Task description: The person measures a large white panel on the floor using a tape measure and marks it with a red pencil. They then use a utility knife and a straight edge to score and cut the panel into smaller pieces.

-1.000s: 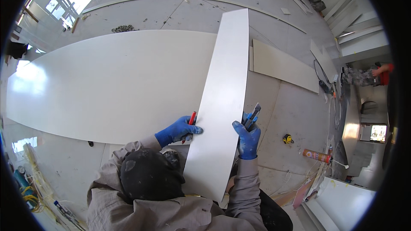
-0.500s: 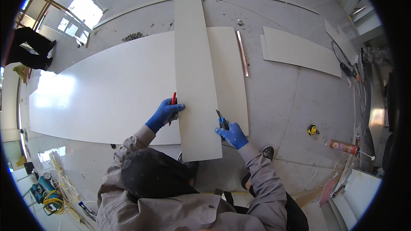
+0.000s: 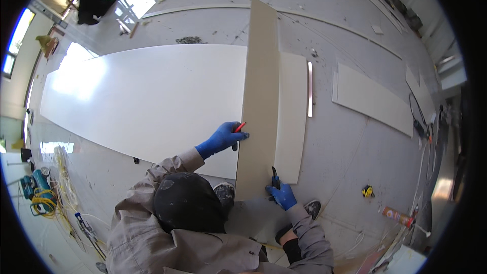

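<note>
My left hand (image 3: pixel 221 139), in a blue glove, is closed at the left edge of a long narrow board (image 3: pixel 261 91). A red pencil or marker (image 3: pixel 240 127) is tucked in the same hand. The board's left edge looks raised and its face is in shade. It lies across a large white panel (image 3: pixel 167 91), which shows on both sides of it. My right hand (image 3: pixel 284 196), also blue-gloved, grips a utility knife (image 3: pixel 275 175) beside the board's near right corner. The knife's tip points away from me. Whether the right fingers touch the board is unclear.
Offcut boards (image 3: pixel 373 96) lie on the floor at right, with a yellow tape measure (image 3: pixel 368 191) and an orange-brown cartridge (image 3: pixel 397 216) nearer. A thin strip (image 3: pixel 310 90) lies beside the panel. A compressor (image 3: pixel 40 187) with hoses is lower left. Another person's legs (image 3: pixel 90 0) are far left.
The narrow board has gone from lying flat to tilted, its left edge raised by my left hand. My right hand with the knife has moved down to the board's near end. The view has shifted.
</note>
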A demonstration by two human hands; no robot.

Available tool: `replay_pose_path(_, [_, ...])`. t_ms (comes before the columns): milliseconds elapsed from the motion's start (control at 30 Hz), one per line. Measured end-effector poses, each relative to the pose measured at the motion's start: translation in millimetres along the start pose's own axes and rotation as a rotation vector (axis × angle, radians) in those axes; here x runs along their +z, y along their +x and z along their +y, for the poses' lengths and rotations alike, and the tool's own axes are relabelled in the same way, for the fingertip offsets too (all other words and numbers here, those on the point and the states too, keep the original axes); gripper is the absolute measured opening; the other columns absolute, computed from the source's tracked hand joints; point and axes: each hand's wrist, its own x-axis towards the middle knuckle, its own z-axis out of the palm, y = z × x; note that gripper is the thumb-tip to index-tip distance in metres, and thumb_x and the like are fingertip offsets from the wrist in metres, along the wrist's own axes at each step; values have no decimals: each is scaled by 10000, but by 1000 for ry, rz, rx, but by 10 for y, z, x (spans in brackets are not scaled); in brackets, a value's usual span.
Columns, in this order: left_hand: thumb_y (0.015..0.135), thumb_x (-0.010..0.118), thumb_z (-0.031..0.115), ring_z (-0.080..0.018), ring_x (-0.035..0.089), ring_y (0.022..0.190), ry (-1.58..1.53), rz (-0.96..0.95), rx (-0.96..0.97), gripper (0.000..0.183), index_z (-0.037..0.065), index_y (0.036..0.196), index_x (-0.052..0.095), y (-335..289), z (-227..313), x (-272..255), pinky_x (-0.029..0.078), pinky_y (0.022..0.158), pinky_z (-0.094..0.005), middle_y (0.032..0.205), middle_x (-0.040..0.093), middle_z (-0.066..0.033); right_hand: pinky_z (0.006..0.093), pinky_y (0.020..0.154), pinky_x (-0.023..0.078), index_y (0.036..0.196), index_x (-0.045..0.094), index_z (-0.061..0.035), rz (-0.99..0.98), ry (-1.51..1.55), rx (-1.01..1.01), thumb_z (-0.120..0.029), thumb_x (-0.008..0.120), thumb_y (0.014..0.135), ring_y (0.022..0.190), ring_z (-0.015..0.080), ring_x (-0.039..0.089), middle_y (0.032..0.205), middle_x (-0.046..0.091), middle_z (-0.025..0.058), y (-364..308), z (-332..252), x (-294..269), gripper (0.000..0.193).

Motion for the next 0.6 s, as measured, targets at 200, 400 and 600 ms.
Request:
replay_pose_path(200, [887,747,304,-129,589,479,231,-29,-280,302,18,960,686,77,-89,-262,393,420,-289,637,674,-87,321,503,567,1095,618,-25,-166,-49,196,-152,701,943,648,222,715,861,728,136,6,-47,-130,214])
replay_pose_path(400, [858,741,343,-161,607,523,466,-99,-444,325,22,887,698,304,62,-424,433,460,-310,702,713,-82,403,642,626,1147,611,16,-244,232,293,-91,657,968,816,269,741,1039,725,205,-127,-5,8,214])
replay_pose_path(600, [891,745,364,-154,696,583,500,-199,-468,309,59,938,730,545,173,-484,391,400,-283,802,725,-61,310,585,534,949,666,-16,-117,488,147,-170,684,957,668,154,664,818,684,70,-148,89,158,156])
